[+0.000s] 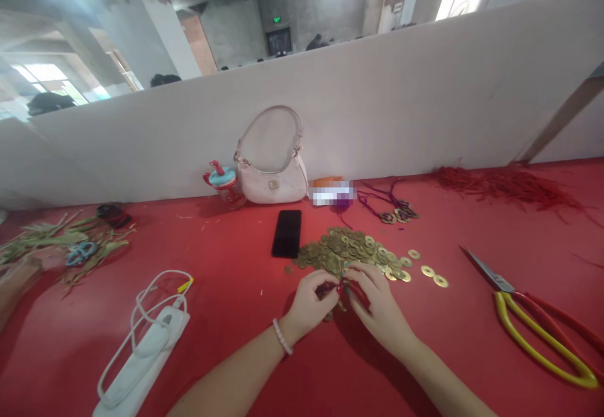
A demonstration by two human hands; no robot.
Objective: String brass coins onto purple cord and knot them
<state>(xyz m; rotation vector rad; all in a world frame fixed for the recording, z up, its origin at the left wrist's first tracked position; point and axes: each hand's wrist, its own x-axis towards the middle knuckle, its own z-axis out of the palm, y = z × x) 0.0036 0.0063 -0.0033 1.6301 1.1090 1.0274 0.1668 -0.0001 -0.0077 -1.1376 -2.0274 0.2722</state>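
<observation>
Left hand (pixel 311 300) and right hand (pixel 380 304) pinching small obscured item (pixel 340 285), red tabletop (pixel 226 297) beneath, white partition (pixel 387 102) behind, concrete room (pixel 325 2) beyond.

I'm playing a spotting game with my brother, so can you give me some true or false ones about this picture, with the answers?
1. The phone lies beside the coin pile. True.
2. The bracelet is on the right wrist. False: it is on the left wrist.
3. The left hand and right hand are close together. True.
4. The big scissors lie to the person's left. False: they lie to the right.
5. The cup stands beside the pale handbag. True.
</observation>
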